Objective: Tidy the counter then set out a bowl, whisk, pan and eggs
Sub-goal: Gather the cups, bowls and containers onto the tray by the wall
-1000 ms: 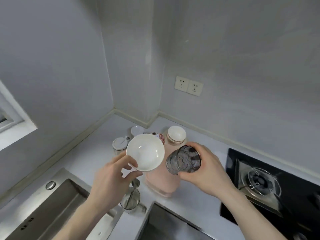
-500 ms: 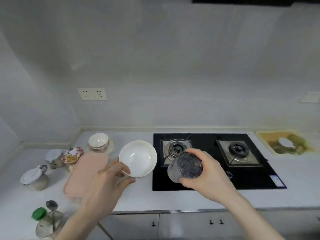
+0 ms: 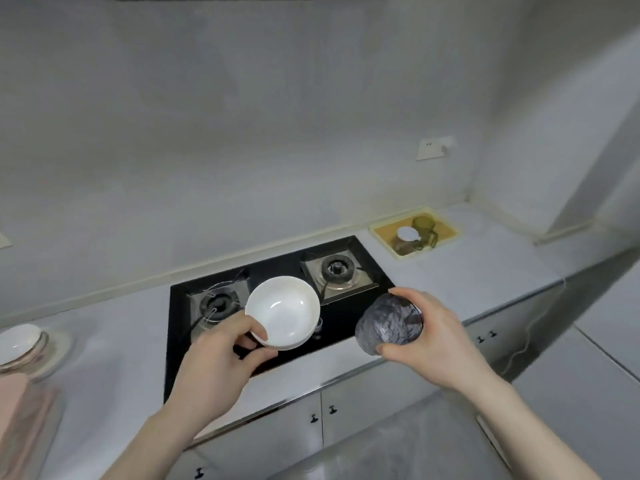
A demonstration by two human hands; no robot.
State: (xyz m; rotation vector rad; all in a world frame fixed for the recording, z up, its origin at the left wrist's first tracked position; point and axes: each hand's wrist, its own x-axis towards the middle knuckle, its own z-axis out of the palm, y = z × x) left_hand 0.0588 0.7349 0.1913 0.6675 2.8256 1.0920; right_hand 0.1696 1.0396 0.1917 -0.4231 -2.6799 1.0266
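Left hand (image 3: 214, 362): the fingers pinch the rim of the white bowl (image 3: 282, 311), which is held above the stove (image 3: 270, 299).
Right hand (image 3: 433, 337): the fingers grasp a dark glass (image 3: 389, 323), tilted.
Advice: lower both onto free worktop (image 3: 467, 271), one first, bowl level.

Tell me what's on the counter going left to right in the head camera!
Stacked white bowls → black two-burner gas stove → yellow tray holding cups.
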